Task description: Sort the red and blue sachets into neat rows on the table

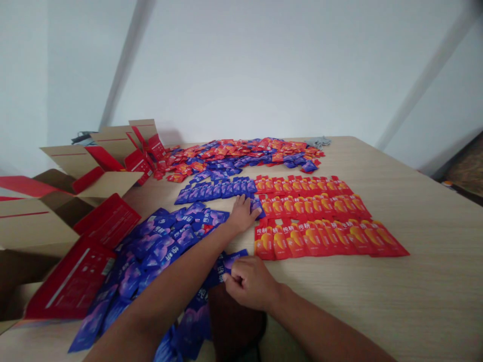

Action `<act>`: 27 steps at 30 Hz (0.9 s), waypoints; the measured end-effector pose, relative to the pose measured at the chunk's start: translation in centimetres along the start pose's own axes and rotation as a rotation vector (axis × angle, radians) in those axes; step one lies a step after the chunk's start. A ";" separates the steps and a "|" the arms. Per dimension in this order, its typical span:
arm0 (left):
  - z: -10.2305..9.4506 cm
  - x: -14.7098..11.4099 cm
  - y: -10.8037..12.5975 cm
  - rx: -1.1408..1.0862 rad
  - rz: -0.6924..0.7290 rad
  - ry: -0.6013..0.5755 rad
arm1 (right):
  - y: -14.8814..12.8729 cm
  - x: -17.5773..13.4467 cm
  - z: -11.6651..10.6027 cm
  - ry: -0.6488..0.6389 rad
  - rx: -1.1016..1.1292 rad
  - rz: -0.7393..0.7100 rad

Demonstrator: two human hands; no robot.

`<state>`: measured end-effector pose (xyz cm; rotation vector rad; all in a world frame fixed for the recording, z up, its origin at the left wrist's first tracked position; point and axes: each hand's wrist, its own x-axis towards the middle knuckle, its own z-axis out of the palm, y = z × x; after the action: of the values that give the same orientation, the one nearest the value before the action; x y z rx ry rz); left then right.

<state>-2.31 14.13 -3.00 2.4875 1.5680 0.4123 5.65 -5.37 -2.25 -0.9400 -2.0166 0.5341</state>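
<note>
on surface [426,296], blue pkt [255,203] is prob. being aligned by l. grip [243,214] (half-spread, hold unclear); 2nd pkt [234,257] is seemingly being pinched by curled r. grip [252,281], laying prob. needed next.

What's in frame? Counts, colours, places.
open boxes: several, red/tan, left
loose sachets: many, blue, front left
mixed sachets: many, red/blue, back
red sachet rows: three, red, centre-right
blue sachet row: one, blue, centre
grey bundle: one, grey, back edge
dark bundle: one, grey, behind boxes
table: one, light wood, beneath
walls: uncounted, pale, behind
dark item: one, brown, bottom centre, unclear
right-edge item: one, brown, unclear
left hand: one, on blue sachet
right hand: one, at blue sachet
</note>
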 end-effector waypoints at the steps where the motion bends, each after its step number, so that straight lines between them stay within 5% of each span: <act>1: 0.2 0.0 0.2 -0.007 -0.026 -0.005 | 0.0 0.0 0.0 -0.002 0.002 -0.001; 21: 1.4 -0.8 2.2 0.062 -0.125 -0.061 | 0.0 -0.1 0.3 -0.030 0.037 0.026; 27: 0.4 0.1 1.8 -0.029 -0.150 -0.129 | 0.2 -0.2 0.4 -0.021 0.029 0.031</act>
<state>-0.57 13.41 -2.87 2.3052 1.6686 0.2453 5.51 -5.42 -2.68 -0.9528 -2.0107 0.5914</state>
